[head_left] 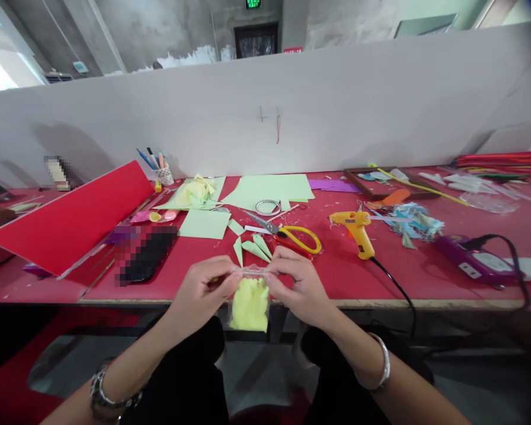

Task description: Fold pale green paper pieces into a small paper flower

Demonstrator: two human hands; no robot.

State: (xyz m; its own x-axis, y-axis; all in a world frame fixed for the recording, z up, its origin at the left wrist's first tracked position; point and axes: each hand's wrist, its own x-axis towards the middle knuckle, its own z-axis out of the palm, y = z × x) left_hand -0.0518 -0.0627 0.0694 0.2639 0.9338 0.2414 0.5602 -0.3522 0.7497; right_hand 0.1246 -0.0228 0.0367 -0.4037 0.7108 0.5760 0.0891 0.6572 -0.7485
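A small clear plastic bag (249, 304) with soft yellow material inside hangs at the table's front edge. My left hand (209, 286) pinches one top corner of it, and my right hand (298, 285) pinches the other, so its mouth is stretched between them. Whether the mouth is sealed I cannot tell. Just beyond my fingers lie several pale green paper cones (255, 248). Behind those rest scissors (292, 231) with yellow and red handles, a roll of tape (268, 206) and pale green paper sheets (272, 188).
A yellow glue gun (358, 231) with a black cord lies to the right, near a purple power strip (475, 260) and blue tassels (416, 221). At left are a dark phone (148, 254), a leaning red board (79, 218) and a pen cup (164, 174). A white partition (230, 118) stands behind.
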